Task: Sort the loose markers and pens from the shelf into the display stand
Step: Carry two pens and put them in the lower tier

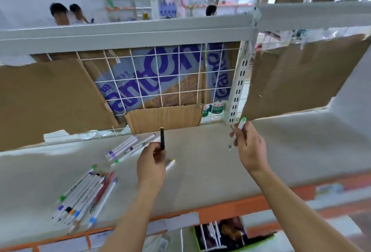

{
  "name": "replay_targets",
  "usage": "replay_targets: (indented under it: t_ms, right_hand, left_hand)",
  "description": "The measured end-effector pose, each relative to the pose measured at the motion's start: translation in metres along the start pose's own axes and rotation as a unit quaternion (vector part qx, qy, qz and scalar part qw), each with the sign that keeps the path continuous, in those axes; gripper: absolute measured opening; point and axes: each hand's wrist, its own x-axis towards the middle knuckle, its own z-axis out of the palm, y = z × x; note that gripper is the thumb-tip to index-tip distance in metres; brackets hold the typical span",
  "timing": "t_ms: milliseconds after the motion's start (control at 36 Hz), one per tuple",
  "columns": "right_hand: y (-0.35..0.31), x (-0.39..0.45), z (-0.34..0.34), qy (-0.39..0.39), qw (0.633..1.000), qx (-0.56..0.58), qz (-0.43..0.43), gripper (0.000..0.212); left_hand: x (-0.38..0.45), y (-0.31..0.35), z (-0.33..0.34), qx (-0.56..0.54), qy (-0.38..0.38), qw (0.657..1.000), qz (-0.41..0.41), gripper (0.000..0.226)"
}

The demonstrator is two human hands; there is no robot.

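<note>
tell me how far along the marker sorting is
Early to midway, likely. In hand: the left hand grips a black pen, the right hand a green-capped marker. Left: two bunches of markers lie on the shelf. The display stand below shows nothing clearly sorted.

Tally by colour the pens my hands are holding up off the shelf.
black pen, left hand: 1
green-capped white marker, right hand: 1
Total: 2
yellow-tipped marker under the left hand: cannot tell if held.
</note>
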Motion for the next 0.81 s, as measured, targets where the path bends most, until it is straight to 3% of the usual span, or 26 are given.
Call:
replay_targets:
  t_ms: [56,333,417,611,806]
  right_hand:
    - [0.007,-0.004,-0.017,0.013,1.0,-0.018,0.013,0.005]
    - [0.044,-0.026,-0.108,0.101,0.987,-0.115,0.047,0.014]
    - [0.062,-0.032,-0.139,0.132,0.975,-0.164,0.068,0.006]
    - [0.1,-0.047,-0.222,0.185,0.959,-0.186,0.107,0.02]
    - [0.158,-0.068,-0.311,0.226,0.947,-0.177,0.145,0.009]
  left_hand:
    - [-0.001,0.006,0.01,-0.007,-0.033,0.999,0.008,0.011]
    - [-0.03,0.057,0.081,-0.059,-0.153,0.985,0.06,0.019]
    - [-0.043,0.073,0.106,-0.058,-0.176,0.98,0.079,0.016]
    - [-0.09,0.128,0.172,-0.051,-0.218,0.969,0.1,0.007]
    - [-0.154,0.187,0.237,-0.081,-0.231,0.963,0.113,0.008]
